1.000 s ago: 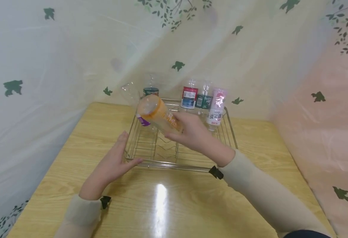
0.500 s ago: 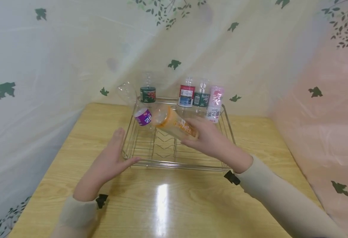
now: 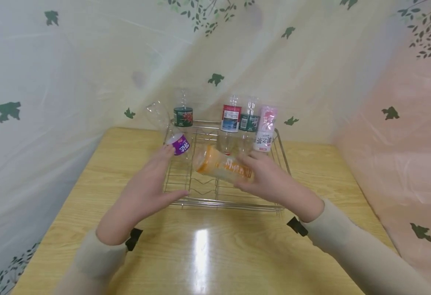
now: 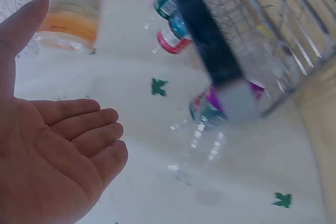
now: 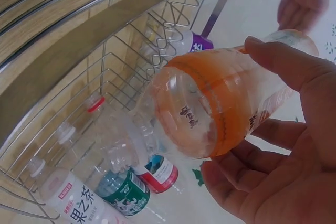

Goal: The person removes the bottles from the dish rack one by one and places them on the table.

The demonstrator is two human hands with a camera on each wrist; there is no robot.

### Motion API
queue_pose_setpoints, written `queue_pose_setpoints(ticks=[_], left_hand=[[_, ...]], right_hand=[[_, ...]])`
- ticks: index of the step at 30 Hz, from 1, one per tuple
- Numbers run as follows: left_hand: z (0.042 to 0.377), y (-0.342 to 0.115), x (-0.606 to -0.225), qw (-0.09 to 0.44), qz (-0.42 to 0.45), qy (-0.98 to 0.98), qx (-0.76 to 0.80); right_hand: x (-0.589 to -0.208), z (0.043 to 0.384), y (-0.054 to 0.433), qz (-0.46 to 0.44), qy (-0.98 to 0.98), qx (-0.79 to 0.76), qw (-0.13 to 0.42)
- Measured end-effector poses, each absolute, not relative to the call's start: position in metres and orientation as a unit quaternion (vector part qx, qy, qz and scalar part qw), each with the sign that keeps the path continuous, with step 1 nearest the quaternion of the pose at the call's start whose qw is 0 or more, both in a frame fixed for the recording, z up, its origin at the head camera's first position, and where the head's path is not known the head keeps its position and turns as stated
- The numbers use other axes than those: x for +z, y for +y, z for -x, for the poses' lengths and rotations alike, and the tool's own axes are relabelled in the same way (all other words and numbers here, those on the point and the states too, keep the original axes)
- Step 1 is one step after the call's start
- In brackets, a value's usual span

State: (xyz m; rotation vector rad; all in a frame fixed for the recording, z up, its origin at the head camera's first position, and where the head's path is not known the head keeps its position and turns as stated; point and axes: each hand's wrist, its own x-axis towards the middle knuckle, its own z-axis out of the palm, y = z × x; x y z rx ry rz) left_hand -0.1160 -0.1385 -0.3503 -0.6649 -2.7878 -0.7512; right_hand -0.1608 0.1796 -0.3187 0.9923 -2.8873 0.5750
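My right hand [image 3: 270,178] grips a clear plastic bottle with an orange label [image 3: 224,166], held on its side low over the wire rack [image 3: 230,203]. Its round base shows in the right wrist view, with my thumb on top and fingers [image 5: 236,174] beneath. My left hand [image 3: 145,188] is spread at the rack's left front corner, palm toward the held bottle and nothing in it. Its fingertips overlap a purple-labelled bottle [image 3: 180,145] that leans in the rack. In the left wrist view the palm [image 4: 52,156] is bare beside the orange-banded bottle [image 4: 73,14].
Along the rack's back lean several bottles, neck down: a green-labelled one [image 3: 183,117] at left, then a red-labelled one [image 3: 231,119], another green-labelled one [image 3: 249,123] and a pink one [image 3: 265,129] at right. A leaf-patterned sheet [image 3: 292,61] hangs behind the wooden table [image 3: 163,254].
The right hand has brought the orange-labelled bottle right and toward the front, turning it flatter. My left hand has lately moved in toward the purple-labelled bottle.
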Motion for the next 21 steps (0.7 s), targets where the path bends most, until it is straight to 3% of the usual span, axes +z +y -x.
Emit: queue_pose_setpoints(ticks=[10, 21], left_hand=[[0.116, -0.088, -0.326, 0.128, 0.312, -0.926, -0.169], [0.119, -0.049, -0.319, 0.017, 0.295, -0.953, -0.069]], right_hand=[[-0.321, 0.150, 0.180, -0.335, -0.928, 0.165, 0.018], [-0.324, 0.145, 0.175, -0.341, -0.933, 0.111, 0.023]])
